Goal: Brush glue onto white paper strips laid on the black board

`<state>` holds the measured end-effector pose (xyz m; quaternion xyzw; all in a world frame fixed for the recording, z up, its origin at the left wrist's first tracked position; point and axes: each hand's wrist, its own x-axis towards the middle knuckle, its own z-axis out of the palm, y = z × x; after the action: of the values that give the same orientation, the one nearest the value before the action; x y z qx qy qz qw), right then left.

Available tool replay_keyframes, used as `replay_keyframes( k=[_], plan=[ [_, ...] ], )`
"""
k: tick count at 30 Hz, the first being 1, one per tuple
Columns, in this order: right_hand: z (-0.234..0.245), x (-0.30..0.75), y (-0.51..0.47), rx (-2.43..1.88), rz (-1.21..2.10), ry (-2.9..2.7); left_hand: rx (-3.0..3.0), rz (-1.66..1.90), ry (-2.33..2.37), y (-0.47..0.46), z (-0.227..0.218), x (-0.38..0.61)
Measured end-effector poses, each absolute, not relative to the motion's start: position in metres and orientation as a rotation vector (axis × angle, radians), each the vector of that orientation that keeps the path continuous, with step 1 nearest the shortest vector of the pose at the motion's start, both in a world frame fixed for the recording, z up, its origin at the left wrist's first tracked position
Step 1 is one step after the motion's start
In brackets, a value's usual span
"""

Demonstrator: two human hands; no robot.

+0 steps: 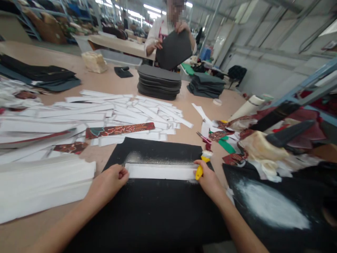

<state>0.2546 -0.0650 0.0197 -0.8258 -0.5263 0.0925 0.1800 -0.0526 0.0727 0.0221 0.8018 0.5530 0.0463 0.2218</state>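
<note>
A long white strip point(160, 172) lies across a black sheet point(158, 207) in front of me, with white specks dusted along its far side. My left hand point(110, 181) pinches the strip's left end. At the other end, my right hand point(209, 179) grips a brush with a yellow handle point(199, 172) and whitish bristles, while its fingertips hold the strip's right end. Just beyond the black sheet, many loose white strips point(118, 112) are heaped, and a brown-red patterned strip point(121, 130) rests on top of them.
White sheets point(44, 182) lie at left. On the right are a dark sheet with a white smear point(273, 203), small pink-handled scissors point(204, 137) and fabric scraps. Across the table, a person point(158, 35) holds a dark panel point(175, 49) behind stacked dark pieces point(159, 82).
</note>
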Motion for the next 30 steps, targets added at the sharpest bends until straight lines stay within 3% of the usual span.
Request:
replay_keyframes(
  k=[14, 18, 22, 26, 30],
  plan=[
    [0.014, 0.247, -0.065, -2.338, 0.157, -1.612, 2.231, 0.051, 1.553, 0.072, 0.022, -0.051],
    [0.018, 0.243, -0.068, -2.462, -0.107, -1.802, 2.537, 0.054, 1.534, 0.065, 0.025, -0.050],
    [0.044, 0.230, -0.068, -2.367, -0.434, -2.007, 3.002, 0.372, 1.257, 0.056, 0.019, -0.050],
    [0.070, 0.188, -0.054, -1.898, -0.033, -2.035, 3.106, 0.707, 0.842, 0.046, 0.004, -0.047],
    [0.060, 0.163, -0.029, -1.737, 0.448, -1.611, 3.135, 0.769, 0.724, 0.041, -0.013, -0.045]
  ],
)
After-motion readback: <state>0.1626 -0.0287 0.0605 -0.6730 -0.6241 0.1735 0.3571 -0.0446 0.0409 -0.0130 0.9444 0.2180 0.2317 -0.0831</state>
